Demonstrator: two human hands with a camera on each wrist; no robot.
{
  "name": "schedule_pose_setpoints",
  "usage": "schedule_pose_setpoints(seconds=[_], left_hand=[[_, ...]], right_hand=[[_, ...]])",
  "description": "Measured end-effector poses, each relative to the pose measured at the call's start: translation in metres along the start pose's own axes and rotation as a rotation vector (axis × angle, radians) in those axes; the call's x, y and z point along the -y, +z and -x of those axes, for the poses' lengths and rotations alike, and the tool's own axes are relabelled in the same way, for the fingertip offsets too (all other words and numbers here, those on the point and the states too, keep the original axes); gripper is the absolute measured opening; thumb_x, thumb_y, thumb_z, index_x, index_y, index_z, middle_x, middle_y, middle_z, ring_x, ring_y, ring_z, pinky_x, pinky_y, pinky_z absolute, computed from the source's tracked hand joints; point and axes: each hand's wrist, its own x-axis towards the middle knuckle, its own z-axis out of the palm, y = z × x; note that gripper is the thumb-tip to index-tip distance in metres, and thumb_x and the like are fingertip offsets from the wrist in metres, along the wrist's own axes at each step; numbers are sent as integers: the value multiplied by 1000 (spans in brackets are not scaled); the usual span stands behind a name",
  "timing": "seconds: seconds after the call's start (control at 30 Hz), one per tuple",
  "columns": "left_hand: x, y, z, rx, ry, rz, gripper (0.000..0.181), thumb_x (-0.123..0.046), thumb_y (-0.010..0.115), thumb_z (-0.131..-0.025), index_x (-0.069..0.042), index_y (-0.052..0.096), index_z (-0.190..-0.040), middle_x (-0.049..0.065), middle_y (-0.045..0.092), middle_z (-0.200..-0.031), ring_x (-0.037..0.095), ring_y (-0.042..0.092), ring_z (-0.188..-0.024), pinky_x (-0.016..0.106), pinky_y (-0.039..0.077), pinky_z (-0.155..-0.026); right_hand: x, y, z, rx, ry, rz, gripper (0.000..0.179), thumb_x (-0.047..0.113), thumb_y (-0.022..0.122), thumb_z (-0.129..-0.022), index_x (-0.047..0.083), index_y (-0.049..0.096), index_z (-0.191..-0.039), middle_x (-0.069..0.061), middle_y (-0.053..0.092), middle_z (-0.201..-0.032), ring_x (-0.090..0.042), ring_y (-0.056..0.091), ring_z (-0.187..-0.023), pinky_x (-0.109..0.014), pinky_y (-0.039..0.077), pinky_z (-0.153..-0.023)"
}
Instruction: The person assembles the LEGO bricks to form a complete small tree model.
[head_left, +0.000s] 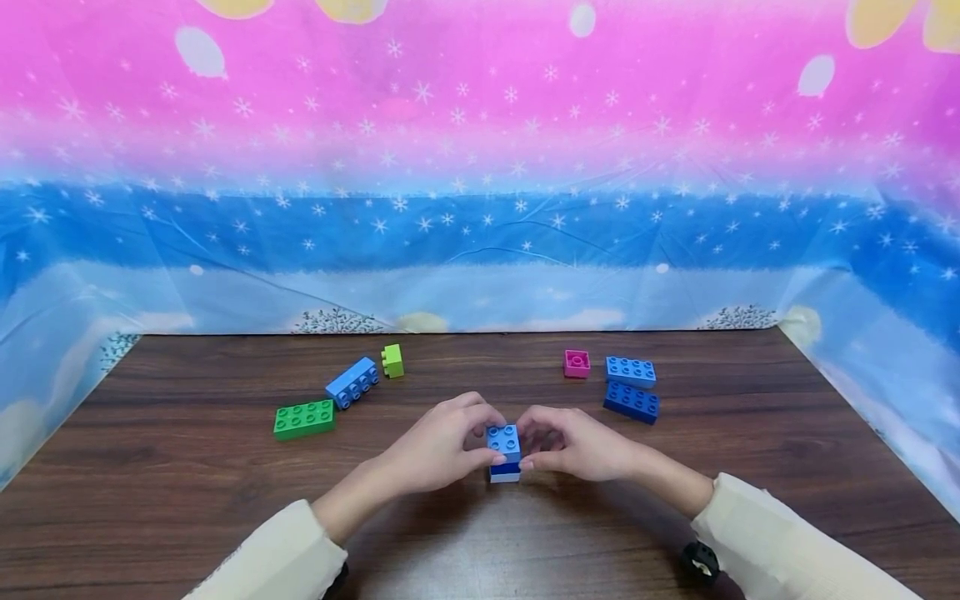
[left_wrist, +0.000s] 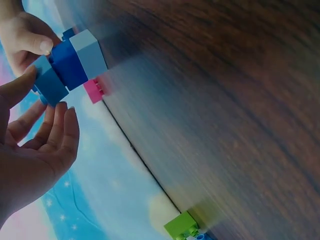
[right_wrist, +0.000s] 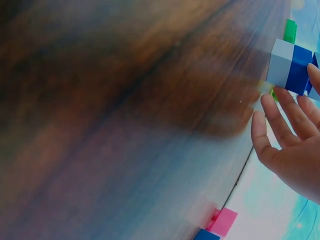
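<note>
A small stack of toy building bricks stands on the table in front of me: a light blue brick (head_left: 504, 442) on top, a dark blue brick (left_wrist: 70, 64) in the middle and a white brick (right_wrist: 281, 62) at the bottom. My left hand (head_left: 442, 446) pinches the light blue brick between thumb and fingers, its other fingers spread behind. From the other side my right hand (head_left: 581, 446) holds the stack, its thumb at the dark blue brick near the seam with the top one. Its index fingertip is partly hidden behind the stack; the remaining fingers are loosely extended.
Left on the wooden table (head_left: 187, 517) lie a green brick (head_left: 303, 419), a blue brick (head_left: 352, 382) and a lime brick (head_left: 392, 361). On the right are a pink brick (head_left: 577, 364), a blue brick (head_left: 630, 371) and a dark blue brick (head_left: 632, 402). A patterned cloth (head_left: 480, 225) hangs behind.
</note>
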Motion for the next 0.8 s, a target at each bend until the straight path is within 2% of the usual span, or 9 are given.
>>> schedule_pose_setpoints(seconds=[0.27,0.6,0.8], left_hand=[[-1,2,0,9,-13,9,25,-15,68,-83,-6,62,-105,2,56,-97,16,55,-84,25,46,-69],[-1,3,0,15,-23,25,26,-16,68,-84,-6,60,-107,0,59,-92,15,56,-82,23,45,-67],[-2,2,0,27,-30,31,25,-16,66,-85,-6,60,-107,-1,59,-92,15,56,-82,23,45,-67]], right_hand=[[0,1,0,-3,-8,2,26,14,64,-87,7,54,-110,-4,63,-99,-17,60,-92,-29,49,-76],[0,2,0,-5,7,14,26,16,63,-88,8,54,-111,-2,63,-99,-16,59,-92,-29,49,-76],[1,1,1,1,7,7,27,16,63,-87,8,54,-111,-3,62,-100,-19,60,-93,-29,49,-77]])
